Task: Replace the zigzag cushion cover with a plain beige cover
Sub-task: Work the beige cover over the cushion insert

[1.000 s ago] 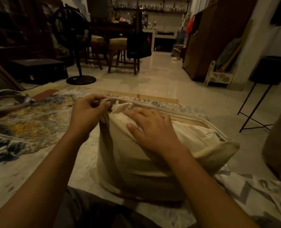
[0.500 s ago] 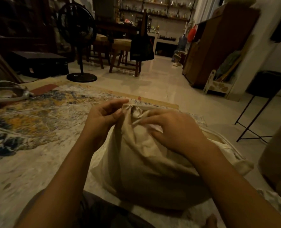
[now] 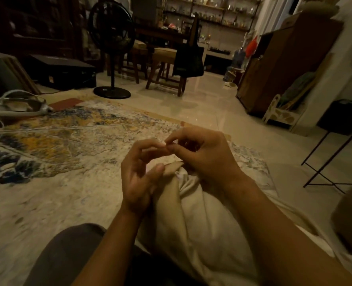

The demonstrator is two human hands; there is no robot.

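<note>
Cushion cover (image 3: 202, 223) plain beige; rug (image 3: 68, 145) cream, mottled blue and yellow; fan (image 3: 111, 38) black.

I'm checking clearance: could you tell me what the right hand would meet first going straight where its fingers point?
The right hand would likely meet the left hand, just ahead; depth unclear.

One cam, head-worn, wide-angle (room lines bow at the edges). Sits low, close to the floor, pitched forward and down. Landmark: standing fan (image 3: 111, 39), far off, up-left of centre. Rug (image 3: 68, 153) fills the floor between fan and lens. Left hand (image 3: 140, 178) and right hand (image 3: 204, 159) on the beige cover (image 3: 202, 223) are nearest, centre frame, right of and well nearer than the fan.
</note>
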